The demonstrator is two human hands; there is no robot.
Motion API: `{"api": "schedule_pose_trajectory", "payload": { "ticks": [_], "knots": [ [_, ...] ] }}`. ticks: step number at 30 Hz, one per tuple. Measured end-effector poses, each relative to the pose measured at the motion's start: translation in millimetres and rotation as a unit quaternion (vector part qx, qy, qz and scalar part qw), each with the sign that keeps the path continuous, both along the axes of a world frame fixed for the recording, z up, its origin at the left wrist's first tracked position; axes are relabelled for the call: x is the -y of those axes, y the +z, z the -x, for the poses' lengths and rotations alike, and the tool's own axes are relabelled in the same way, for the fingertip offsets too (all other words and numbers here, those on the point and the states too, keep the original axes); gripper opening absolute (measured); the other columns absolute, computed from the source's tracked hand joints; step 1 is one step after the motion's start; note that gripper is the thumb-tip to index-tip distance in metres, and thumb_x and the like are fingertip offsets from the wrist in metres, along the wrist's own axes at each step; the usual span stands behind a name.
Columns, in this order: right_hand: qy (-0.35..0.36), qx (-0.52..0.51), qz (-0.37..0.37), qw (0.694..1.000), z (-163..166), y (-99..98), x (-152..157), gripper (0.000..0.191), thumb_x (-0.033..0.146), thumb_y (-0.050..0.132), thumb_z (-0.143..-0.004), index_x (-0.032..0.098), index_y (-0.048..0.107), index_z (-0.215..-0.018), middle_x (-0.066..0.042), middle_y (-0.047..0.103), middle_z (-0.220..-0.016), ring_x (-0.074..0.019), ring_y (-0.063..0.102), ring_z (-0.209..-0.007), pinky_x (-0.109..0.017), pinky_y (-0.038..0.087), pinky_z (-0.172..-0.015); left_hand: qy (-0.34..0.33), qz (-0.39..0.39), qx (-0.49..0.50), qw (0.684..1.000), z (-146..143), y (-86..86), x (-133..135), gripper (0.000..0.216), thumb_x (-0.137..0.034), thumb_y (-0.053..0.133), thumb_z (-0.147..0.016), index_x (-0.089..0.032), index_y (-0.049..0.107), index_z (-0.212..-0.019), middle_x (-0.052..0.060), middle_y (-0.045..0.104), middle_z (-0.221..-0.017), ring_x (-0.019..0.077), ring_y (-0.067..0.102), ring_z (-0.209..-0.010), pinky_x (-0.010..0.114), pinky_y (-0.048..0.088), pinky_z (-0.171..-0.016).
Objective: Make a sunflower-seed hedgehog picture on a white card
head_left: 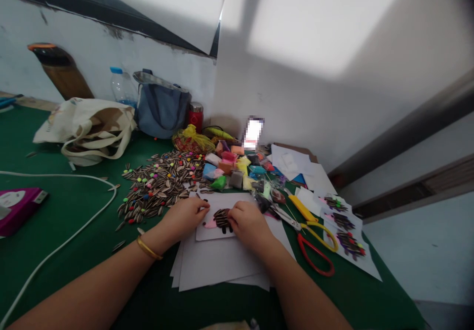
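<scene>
My left hand (185, 216) rests on the left edge of a small white card (207, 231), fingers curled, fingertips near a sunflower seed. My right hand (249, 224) is closed in a pinch at the dark seed figure (222, 219) on that card, which has a pink clay patch at its lower left. I cannot make out what the pinch holds. The card lies on a stack of white paper (218, 263). A heap of striped sunflower seeds (159, 184) with small coloured clay balls spreads just beyond my left hand.
Coloured clay blocks (231, 167) lie behind the card. Red and yellow scissors (314, 243) sit to the right, by finished seed pictures (346, 238). A white cable (74, 224), purple box (17, 209), canvas bag (89, 128), blue bag (161, 108) and bottle (120, 86) occupy the green table's left and back.
</scene>
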State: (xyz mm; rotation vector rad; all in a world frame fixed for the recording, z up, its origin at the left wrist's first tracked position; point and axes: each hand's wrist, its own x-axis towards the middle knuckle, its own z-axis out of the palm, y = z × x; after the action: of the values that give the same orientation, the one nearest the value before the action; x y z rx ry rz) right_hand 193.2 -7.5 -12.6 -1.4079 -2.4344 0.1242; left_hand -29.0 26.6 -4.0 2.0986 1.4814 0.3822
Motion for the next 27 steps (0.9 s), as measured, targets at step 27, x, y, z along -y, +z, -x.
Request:
{"api": "schedule_pose_trajectory", "payload": {
  "ticks": [27],
  "knots": [
    [-0.004,-0.16,-0.06,0.985,8,16.3,13,0.022,0.024,0.05,-0.097,0.02,0.071,-0.098,-0.007,0.063,-0.085,-0.0202,0.056,-0.084,-0.032,0.042,-0.075,0.072,0.433,0.575,0.69,-12,12.8,12,0.051,-0.06,0.047,-0.09,-0.015,0.063,-0.108,-0.001,0.049,-0.071,0.0041,0.03,-0.045,0.015,0.016,-0.038]
  ]
}}
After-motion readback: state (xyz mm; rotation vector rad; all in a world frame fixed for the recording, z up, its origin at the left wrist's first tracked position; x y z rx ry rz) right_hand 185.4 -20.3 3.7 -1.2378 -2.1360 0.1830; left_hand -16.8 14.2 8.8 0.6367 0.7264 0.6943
